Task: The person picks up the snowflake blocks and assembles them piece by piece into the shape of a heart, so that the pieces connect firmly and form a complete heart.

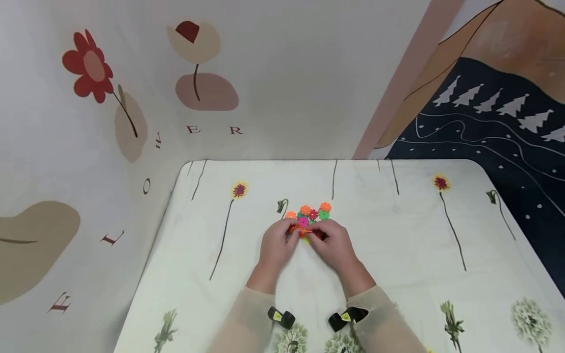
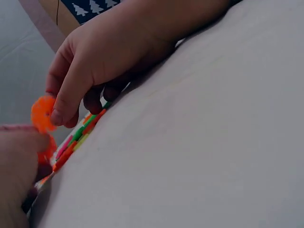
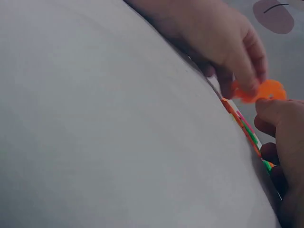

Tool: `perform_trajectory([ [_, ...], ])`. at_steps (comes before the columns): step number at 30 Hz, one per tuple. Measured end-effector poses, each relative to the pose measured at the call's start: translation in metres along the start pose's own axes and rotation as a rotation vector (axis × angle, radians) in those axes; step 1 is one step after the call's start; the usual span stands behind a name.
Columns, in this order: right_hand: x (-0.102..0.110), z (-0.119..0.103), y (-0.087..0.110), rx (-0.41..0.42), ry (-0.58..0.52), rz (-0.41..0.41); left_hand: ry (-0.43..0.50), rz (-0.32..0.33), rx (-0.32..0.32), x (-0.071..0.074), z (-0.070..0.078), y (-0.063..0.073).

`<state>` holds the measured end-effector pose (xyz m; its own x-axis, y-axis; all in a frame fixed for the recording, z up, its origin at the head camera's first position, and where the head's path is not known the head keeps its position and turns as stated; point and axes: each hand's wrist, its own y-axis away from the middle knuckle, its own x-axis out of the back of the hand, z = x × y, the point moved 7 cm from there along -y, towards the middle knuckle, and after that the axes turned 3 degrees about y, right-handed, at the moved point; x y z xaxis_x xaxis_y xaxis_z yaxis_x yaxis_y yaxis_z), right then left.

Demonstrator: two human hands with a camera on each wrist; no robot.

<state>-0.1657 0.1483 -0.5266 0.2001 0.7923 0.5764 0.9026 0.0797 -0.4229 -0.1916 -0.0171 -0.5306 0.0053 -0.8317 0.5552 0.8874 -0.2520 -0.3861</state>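
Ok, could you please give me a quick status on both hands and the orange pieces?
Left hand and right hand pinching orange pieces, close together. Whether joined, unclear. More colourful pieces just beyond; nothing seen blocking.

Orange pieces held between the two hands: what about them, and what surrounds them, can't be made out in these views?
- Left wrist view: part of the left hand, blurred and cut off by the left edge.
- Right wrist view: part of the right hand, cut off by the right edge.
- Head view: how many coloured pieces there are; both hands cover some.
- All views: whether the orange pieces are joined; the hands partly cover them.
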Motion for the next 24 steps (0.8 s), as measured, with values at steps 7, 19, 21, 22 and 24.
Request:
perform_trajectory([
  [7, 0.0028, -0.0003, 0.0042, 0.015, -0.035, 0.023, 0.385, 0.033, 0.060, 0.0032, -0.0062, 0.0083],
  [19, 0.0049, 0.0020, 0.0003, 0.023, -0.050, 0.044, 0.418, 0.022, 0.059, 0.0069, -0.0077, 0.0030],
  [21, 0.0043, 0.0022, -0.0005, 0.011, -0.063, 0.039, 0.410, 0.014, 0.079, 0.0074, -0.0084, 0.0024],
  [22, 0.0039, 0.0023, -0.0008, 0.004, -0.076, 0.034, 0.407, 0.011, 0.089, 0.0074, -0.0088, 0.0022],
  [24, 0.0026, 0.0014, -0.0012, 0.007, -0.096, 0.018, 0.424, 0.003, 0.111, 0.0064, -0.0103, 0.0019],
])
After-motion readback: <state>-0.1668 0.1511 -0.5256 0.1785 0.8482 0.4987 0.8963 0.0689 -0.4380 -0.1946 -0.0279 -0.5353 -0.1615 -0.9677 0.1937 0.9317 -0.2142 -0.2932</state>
